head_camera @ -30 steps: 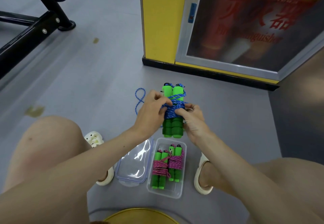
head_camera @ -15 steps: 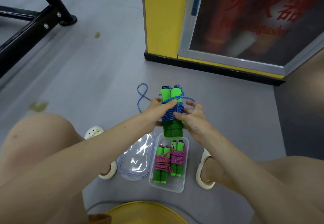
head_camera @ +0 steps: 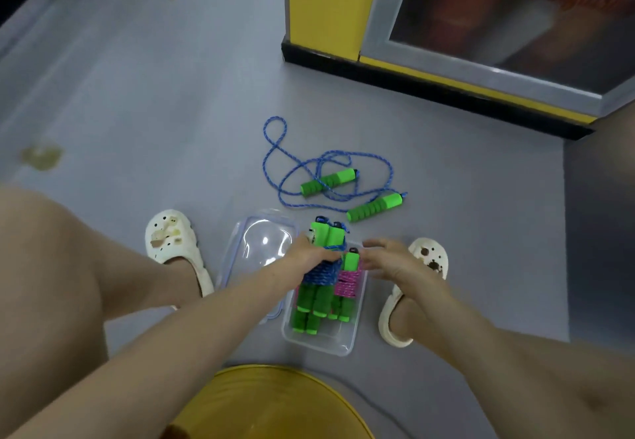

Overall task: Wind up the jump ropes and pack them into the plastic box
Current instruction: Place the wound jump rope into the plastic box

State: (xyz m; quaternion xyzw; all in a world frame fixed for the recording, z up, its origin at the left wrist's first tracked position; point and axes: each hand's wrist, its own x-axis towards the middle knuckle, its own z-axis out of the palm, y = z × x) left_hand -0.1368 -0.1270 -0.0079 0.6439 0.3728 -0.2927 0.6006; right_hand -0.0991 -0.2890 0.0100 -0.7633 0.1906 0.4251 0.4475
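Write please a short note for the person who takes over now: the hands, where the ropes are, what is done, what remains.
Left hand: grips the blue-wound bundle, whose lower ends are inside the plastic box and whose top is over the far rim.
Right hand: open, holds nothing, beside the pink-wound bundle in the box.
Lid: off, on the floor left of the box.
Done: blue bundle wound, pink bundle packed.
Left: settle the blue bundle; wind the loose blue rope lying beyond the box and pack it.
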